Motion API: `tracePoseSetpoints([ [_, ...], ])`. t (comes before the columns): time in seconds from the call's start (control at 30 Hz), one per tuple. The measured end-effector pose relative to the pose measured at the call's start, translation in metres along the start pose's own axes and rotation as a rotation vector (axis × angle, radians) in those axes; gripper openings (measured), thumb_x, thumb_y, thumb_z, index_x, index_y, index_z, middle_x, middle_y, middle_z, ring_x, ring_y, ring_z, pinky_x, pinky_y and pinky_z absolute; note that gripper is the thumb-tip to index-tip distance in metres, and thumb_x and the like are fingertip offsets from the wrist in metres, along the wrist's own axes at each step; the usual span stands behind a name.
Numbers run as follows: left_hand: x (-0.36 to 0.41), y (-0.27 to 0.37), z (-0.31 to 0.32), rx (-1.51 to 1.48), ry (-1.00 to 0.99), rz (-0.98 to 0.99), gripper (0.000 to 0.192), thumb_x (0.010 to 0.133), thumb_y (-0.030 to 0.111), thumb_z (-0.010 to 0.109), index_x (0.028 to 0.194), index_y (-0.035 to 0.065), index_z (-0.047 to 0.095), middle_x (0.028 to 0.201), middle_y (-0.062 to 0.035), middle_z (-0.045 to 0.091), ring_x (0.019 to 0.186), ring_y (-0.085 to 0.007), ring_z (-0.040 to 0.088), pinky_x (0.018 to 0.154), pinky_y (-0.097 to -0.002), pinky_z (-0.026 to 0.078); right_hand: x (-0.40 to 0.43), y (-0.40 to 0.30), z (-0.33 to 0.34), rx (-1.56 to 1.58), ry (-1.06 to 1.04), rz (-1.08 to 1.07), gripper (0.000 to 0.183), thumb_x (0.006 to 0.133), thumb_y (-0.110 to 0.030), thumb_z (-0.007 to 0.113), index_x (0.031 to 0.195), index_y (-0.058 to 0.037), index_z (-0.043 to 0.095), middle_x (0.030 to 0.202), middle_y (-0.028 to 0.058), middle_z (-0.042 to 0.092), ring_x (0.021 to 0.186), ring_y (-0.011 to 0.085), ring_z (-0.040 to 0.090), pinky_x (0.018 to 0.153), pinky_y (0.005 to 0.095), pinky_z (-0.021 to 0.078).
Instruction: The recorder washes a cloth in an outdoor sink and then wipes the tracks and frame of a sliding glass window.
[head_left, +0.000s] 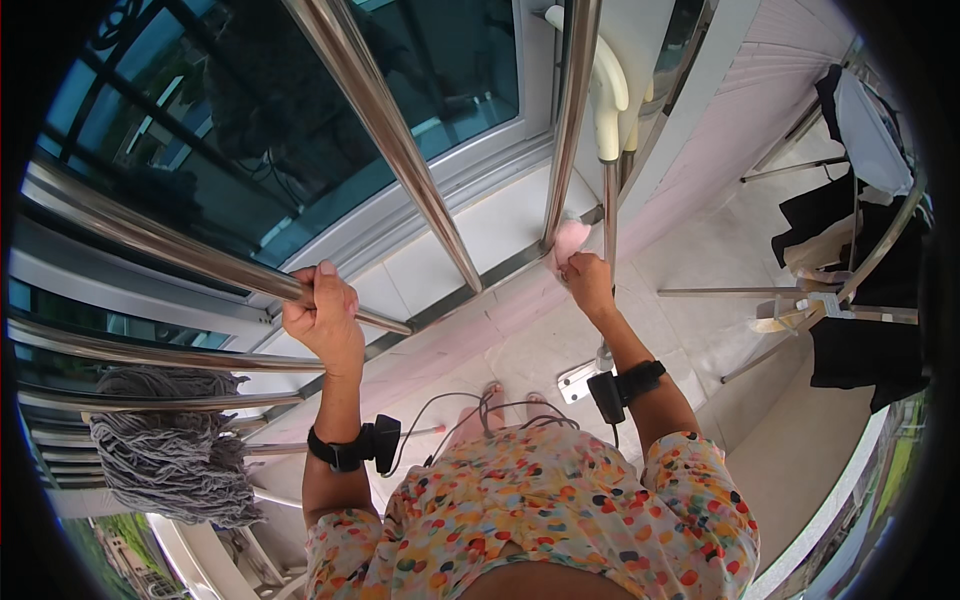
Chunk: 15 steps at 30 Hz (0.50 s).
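Note:
My left hand (322, 319) is closed around one of the shiny metal window bars (225, 271), its thumb up over the tube. To the right, my right hand (589, 281) grips a pink cloth (568, 240), which lies against the foot of another upright bar (574, 112) where it meets the flat metal rail (510, 268). A further bar (397, 142) stands between the two hands. Behind the bars is a dark glass window (300, 112) with a tiled sill (435, 262). Part of the cloth is hidden by my right fingers.
Cream curved handles (609, 97) on metal poles stand just beyond my right hand. A grey mop head (176, 450) hangs at the left bars. On the right, a metal drying rack (750, 292) holds dark clothes (862, 360). Black cables (487, 405) hang in front of my body.

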<state>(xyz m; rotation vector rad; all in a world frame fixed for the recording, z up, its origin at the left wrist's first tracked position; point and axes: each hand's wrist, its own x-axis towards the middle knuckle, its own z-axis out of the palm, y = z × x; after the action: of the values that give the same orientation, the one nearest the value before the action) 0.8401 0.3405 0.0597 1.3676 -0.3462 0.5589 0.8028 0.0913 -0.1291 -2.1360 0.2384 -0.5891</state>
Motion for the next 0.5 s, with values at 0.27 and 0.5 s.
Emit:
tracePoseSetpoints([
  [0.27,0.000,-0.003,-0.001,-0.029,-0.012,-0.016,0.015,0.078,0.007,0.057,0.074,0.0007,0.044,0.049,-0.0024,0.043,0.039,-0.0061,0.036,0.036,-0.0200,0.031,-0.035,-0.042,0.022,0.853,-0.209,0.463,0.017,0.081,-0.009,0.047,0.086,0.0042,0.057,0.070,0.0028,0.055,0.061,0.0085,0.049,0.056,0.0208,0.0402],
  [0.5,-0.001,-0.004,-0.006,0.059,-0.035,-0.005,0.014,0.080,0.007,0.055,0.075,0.0024,0.042,0.049,-0.0014,0.039,0.038,-0.0072,0.034,0.037,-0.0217,0.029,0.038,-0.082,0.051,0.937,0.117,0.426,0.027,0.084,-0.019,0.045,0.099,0.0037,0.047,0.086,0.0059,0.051,0.079,0.0122,0.046,0.072,0.0226,0.0374],
])
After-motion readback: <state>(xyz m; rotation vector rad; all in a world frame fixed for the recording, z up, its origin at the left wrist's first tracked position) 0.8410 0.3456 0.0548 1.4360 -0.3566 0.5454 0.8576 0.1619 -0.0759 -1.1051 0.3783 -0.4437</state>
